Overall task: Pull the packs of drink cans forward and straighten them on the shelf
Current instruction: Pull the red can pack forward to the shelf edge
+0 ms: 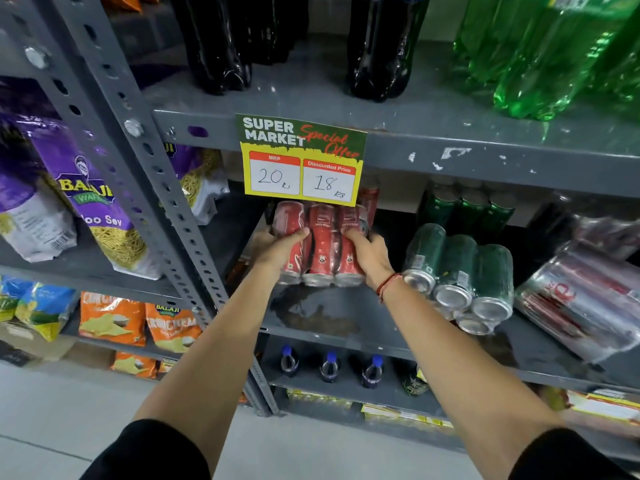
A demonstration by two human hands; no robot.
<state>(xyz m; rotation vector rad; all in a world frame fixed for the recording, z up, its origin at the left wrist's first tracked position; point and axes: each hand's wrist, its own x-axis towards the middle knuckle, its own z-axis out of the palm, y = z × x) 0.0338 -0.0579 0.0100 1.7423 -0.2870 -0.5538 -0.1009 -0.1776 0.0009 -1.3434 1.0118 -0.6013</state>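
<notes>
Grey slotted steel racking fills my view, and the shelf I care about sits mid-frame with a dark smear on its bare front strip. Both hands are on the red can pack: the left hand wraps its left side with the thumb hooked over the top, the right hand clamps the right side, fingers dug into the shrink film. The pack lies on its side, can bottoms facing me, well back from the front lip and right under the price card hanging off the shelf above. I judge that card is the first hazard: lift the pack as it comes forward and its top will catch the paper and tear it loose. Second worry is the grip itself, since film over smooth cans can stretch or slide, and a jerk could let one can slip out at the end. Just to the right, the green can pack also lies tipped, apparently stacked on more cans and overhanging toward the edge; the right wrist sits close beside it, so a wide elbow swing could nudge it off. Further right, the silver pack leans at an angle near the lip, too blurred for me to say how stable it is.
</notes>
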